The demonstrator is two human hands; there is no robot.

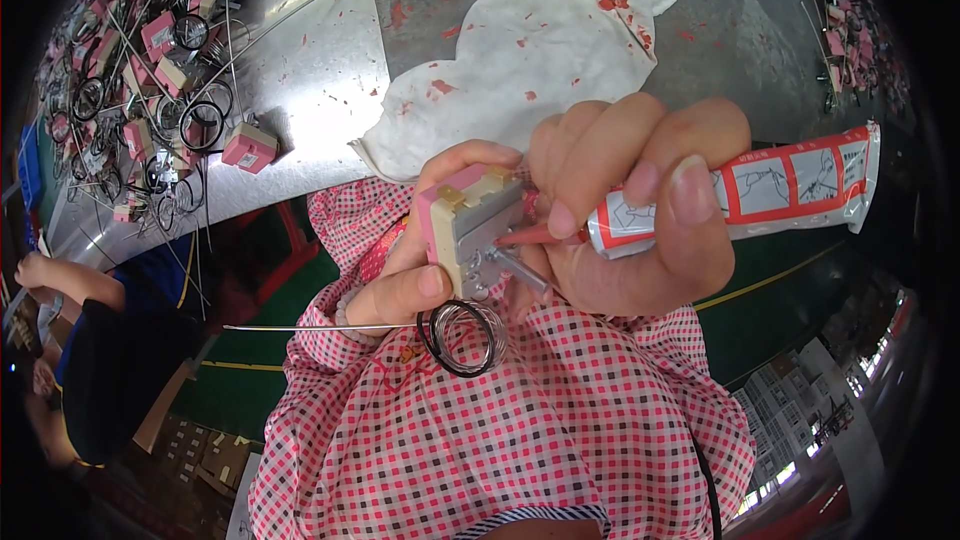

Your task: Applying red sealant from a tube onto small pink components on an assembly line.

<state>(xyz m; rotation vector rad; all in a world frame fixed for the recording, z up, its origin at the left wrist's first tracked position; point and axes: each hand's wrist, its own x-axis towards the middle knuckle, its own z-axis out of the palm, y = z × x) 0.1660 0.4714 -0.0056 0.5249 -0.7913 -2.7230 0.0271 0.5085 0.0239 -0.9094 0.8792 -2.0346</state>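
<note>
My left hand [415, 275] grips a small pink and cream thermostat block [462, 225] with a metal plate on its face. A coiled black capillary wire [458, 337] hangs below it, and a thin straight probe runs off to the left. My right hand [640, 205] squeezes a white and red tube of sealant [780, 190]. The tube's red nozzle tip [525, 235] touches the metal plate by the shaft. Both hands are held close over my red checked apron [520, 420].
A white cloth [520, 50] with red smears lies on the metal bench [310, 70]. A heap of similar pink thermostats with coiled wires [150, 60] covers the bench's left part. More lie at the far right [850, 30]. Another person [80, 340] sits at the lower left.
</note>
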